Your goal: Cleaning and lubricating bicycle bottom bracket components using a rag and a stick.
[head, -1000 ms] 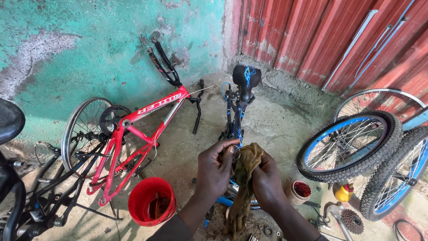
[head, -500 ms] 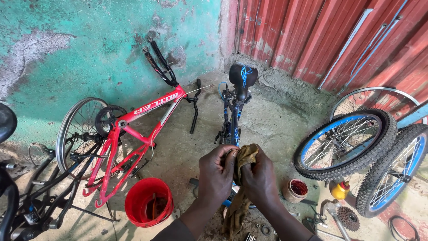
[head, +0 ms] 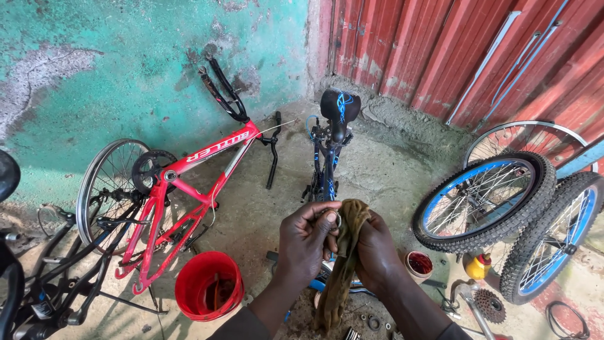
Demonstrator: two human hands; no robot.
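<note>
My left hand (head: 305, 242) and my right hand (head: 376, 252) meet low in the middle of the view, both closed around a dirty olive-brown rag (head: 343, 261) that hangs down between them. A small metal ring part (head: 336, 220) shows between my left fingers and the rag. Just beyond my hands a small blue and black bicycle frame (head: 327, 170) stands upside down with its black saddle (head: 340, 106) toward the wall.
A red bicycle frame (head: 189, 189) with one spoked wheel (head: 107, 189) lies left. A red bucket (head: 207, 286) stands by my left forearm. Blue-rimmed wheels with tyres (head: 484, 201) lean at the right, near a small red-filled tub (head: 419, 264), a yellow bottle (head: 478, 266) and a sprocket (head: 489, 305).
My view has shifted slightly and my hands have worked the rag around the small metal part; they stay together in the same spot.
</note>
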